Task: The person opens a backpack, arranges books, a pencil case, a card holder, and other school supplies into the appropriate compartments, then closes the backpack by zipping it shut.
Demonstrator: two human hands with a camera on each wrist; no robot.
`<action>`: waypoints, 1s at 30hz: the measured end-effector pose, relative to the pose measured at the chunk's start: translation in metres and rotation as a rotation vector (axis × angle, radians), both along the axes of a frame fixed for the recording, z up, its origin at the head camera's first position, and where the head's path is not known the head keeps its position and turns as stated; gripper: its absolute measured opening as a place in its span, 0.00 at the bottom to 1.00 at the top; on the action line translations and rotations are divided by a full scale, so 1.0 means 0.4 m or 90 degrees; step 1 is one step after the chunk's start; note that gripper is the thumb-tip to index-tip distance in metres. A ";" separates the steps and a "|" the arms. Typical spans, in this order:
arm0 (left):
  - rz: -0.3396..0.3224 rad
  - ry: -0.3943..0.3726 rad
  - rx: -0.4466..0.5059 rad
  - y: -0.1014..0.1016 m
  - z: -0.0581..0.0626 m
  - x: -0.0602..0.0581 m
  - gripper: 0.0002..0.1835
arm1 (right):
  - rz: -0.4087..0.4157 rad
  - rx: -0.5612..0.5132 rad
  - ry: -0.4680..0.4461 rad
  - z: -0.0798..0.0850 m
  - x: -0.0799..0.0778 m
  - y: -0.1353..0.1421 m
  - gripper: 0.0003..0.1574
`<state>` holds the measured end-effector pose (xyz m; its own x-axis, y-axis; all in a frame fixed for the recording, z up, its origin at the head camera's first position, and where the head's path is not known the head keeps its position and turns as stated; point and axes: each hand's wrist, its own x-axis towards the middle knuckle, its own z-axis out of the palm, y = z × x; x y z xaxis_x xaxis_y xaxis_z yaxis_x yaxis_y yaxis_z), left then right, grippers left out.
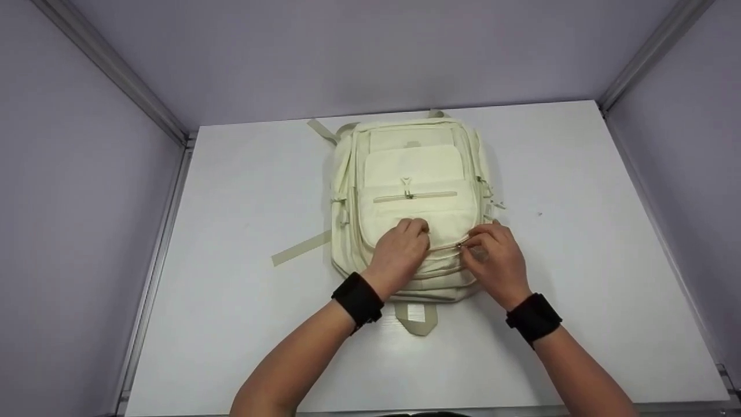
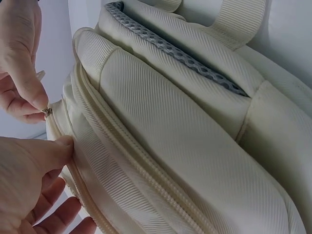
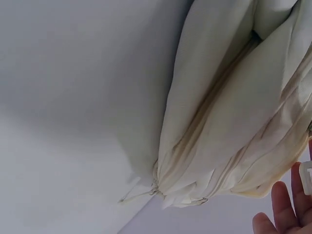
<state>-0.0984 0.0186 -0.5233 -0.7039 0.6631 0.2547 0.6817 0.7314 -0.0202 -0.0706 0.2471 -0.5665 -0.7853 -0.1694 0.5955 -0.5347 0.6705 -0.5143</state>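
A cream backpack (image 1: 414, 165) lies on its back on the white table, its top handle (image 1: 418, 327) toward the person. My right hand (image 1: 498, 260) pinches a small metal zipper pull (image 2: 47, 111) at the right corner of the front pocket. In the left wrist view the pull shows between thumb and fingertips. My left hand (image 1: 399, 249) holds the front pocket's edge just left of it, thumb (image 2: 61, 148) on the zipper tape and fingers over the front panel. In the right wrist view the right hand's fingers (image 3: 285, 204) show beside a white plastic piece (image 3: 306, 178).
A beige strap (image 1: 301, 248) sticks out left of the backpack, another (image 1: 322, 131) at its far left corner. Cords (image 1: 495, 202) hang at the right side. The white table (image 1: 584, 289) is walled by grey panels (image 1: 382, 52) at the back and sides.
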 end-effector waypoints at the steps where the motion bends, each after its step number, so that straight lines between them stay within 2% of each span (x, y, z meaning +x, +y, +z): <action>1: 0.002 0.001 -0.007 0.002 0.001 0.000 0.09 | -0.006 -0.003 -0.004 -0.001 -0.001 0.005 0.10; 8: 0.017 0.007 -0.018 0.022 0.009 0.000 0.07 | -0.039 0.003 -0.001 -0.004 -0.001 0.016 0.12; 16: -0.029 0.051 -0.001 0.091 -0.004 -0.009 0.10 | -0.051 0.015 -0.025 0.005 0.003 0.013 0.07; 20: -0.024 0.063 -0.005 0.119 -0.012 -0.013 0.08 | -0.045 0.016 -0.035 0.007 0.006 0.011 0.06; 25: -0.009 0.074 -0.042 0.129 -0.012 -0.013 0.06 | -0.038 0.013 -0.034 0.008 0.006 0.012 0.08; 30: -0.011 0.073 -0.036 0.131 -0.008 -0.013 0.06 | -0.049 0.028 -0.034 0.013 0.004 0.027 0.08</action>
<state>-0.1035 0.0712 -0.5263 -0.6601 0.6909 0.2949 0.6854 0.7146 -0.1400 -0.0689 0.2580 -0.5614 -0.8274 -0.1325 0.5458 -0.4532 0.7314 -0.5095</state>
